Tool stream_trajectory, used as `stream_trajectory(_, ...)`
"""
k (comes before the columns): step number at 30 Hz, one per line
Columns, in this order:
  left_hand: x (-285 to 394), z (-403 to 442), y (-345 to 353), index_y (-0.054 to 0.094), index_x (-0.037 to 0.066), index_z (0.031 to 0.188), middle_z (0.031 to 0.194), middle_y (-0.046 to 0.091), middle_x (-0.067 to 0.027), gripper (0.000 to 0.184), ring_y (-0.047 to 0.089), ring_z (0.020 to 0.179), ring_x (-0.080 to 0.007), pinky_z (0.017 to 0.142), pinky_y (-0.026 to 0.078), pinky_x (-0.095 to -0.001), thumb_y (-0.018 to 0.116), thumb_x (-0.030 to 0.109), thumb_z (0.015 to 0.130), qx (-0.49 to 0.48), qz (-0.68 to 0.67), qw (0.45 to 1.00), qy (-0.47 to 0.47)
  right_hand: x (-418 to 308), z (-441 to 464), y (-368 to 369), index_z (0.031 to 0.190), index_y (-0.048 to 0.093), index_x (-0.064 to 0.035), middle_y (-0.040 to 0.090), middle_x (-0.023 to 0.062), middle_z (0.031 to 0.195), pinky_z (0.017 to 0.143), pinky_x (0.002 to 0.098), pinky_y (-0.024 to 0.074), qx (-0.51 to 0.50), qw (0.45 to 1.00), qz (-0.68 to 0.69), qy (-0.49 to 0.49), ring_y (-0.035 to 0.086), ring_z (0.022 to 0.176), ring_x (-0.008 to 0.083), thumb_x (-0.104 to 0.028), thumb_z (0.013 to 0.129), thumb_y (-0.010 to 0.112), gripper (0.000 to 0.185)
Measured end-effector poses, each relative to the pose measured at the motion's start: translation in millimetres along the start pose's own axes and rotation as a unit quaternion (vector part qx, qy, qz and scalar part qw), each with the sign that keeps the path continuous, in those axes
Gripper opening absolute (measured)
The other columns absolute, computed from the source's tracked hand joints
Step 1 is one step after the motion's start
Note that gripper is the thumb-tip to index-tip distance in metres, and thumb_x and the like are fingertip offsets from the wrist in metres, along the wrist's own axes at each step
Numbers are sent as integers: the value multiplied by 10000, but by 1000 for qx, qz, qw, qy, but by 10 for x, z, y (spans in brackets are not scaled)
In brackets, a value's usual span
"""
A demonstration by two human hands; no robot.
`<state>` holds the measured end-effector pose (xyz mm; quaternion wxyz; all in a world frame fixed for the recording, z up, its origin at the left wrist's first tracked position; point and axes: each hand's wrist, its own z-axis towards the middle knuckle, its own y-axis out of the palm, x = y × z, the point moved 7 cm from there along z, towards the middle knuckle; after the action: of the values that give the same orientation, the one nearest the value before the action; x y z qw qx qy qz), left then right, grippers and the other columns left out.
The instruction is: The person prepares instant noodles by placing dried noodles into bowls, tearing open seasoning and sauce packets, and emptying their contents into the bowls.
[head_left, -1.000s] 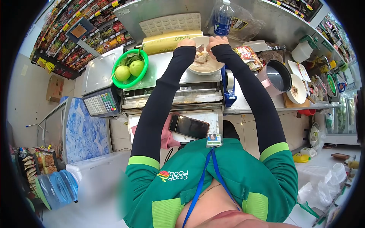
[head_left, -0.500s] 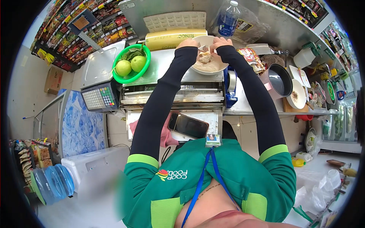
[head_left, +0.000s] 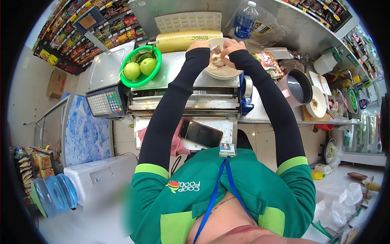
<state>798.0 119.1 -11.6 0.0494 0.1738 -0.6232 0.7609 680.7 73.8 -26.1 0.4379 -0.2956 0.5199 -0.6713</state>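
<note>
A white bowl [head_left: 229, 76] with pale, wet food and a brownish patch in it stands at the counter's back. My left hand [head_left: 199, 46] is over the bowl's left rim, fingers closed. Over the right side of the bowl, my right hand [head_left: 232, 51] has its fingers pinched together. Between the two hands is a small pale packet-like piece [head_left: 216, 49], which both sets of fingertips seem to grip; its exact kind is too small to tell. Behind the bowl lies a yellow roll of cling film [head_left: 178, 40].
Left of the bowl are a green basket [head_left: 159, 67] with green fruits and a scale [head_left: 106, 103]. On the right lie a noodle packet [head_left: 268, 64], a knife [head_left: 280, 53], a pot [head_left: 298, 87] and another bowl [head_left: 319, 101]. A water bottle [head_left: 245, 22] stands behind. A phone [head_left: 203, 134] lies below.
My hands have shifted slightly over the bowl, and the small piece between them has turned. The food heaped beneath my fingers looks lower and more spread out.
</note>
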Motion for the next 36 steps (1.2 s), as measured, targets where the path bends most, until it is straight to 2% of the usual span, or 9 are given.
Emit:
stream_trajectory(2,-53,33,64,681,52,768,798,638,-208,210,632,783,-359,722,508,-418,637,248,709,19,-3,1000,7,-7,15,21,681,692,-201,542,18,912,754,370,352,-12,1000,-10,6,507,987,217,-196,656,644,54)
stream_trajectory(11,-79,16,39,682,46,764,776,634,-207,249,629,768,-363,709,505,-425,638,283,701,38,17,999,31,-74,14,-3,679,697,-207,532,16,901,777,372,345,-42,999,9,-2,499,989,210,-166,628,645,84)
stream_trajectory(13,-86,8,37,681,43,758,771,633,-206,247,627,764,-364,706,505,-425,640,280,698,37,13,999,30,-58,-3,-55,667,688,-204,501,3,853,734,357,323,-9,1000,17,-7,493,946,192,-139,603,654,98)
stream_trajectory(17,-73,16,47,679,41,743,763,632,-204,243,626,762,-363,703,505,-422,641,276,698,35,4,999,29,-34,-23,27,662,691,-209,494,7,864,727,355,317,6,999,33,-29,487,942,194,-131,597,654,108)
stream_trajectory(20,7,-30,-31,672,18,825,899,637,-190,191,624,861,-346,756,507,-410,663,181,726,-17,7,1000,2,-24,-34,38,660,690,-208,491,8,871,724,353,315,-10,999,37,-23,483,943,195,-128,597,656,107)
stream_trajectory(28,15,6,35,670,22,806,881,639,-187,182,626,853,-349,745,512,-408,668,183,720,-17,6,1000,9,-28,-73,-61,660,681,-209,487,8,861,718,350,311,-3,998,50,-32,481,940,190,-155,616,680,69)
stream_trajectory(34,2,12,83,667,25,795,868,638,-193,176,628,839,-354,737,513,-411,682,175,703,-1,6,1000,28,-45,-62,-30,653,673,-206,485,2,858,713,352,308,-40,998,43,-27,478,944,189,-164,612,688,61)
stream_trajectory(36,-12,20,104,671,31,772,827,635,-195,168,626,813,-356,724,509,-413,675,182,699,13,5,999,45,-65,-55,-69,637,677,-210,519,6,888,758,370,324,-43,998,42,-15,493,976,196,-155,620,667,59)
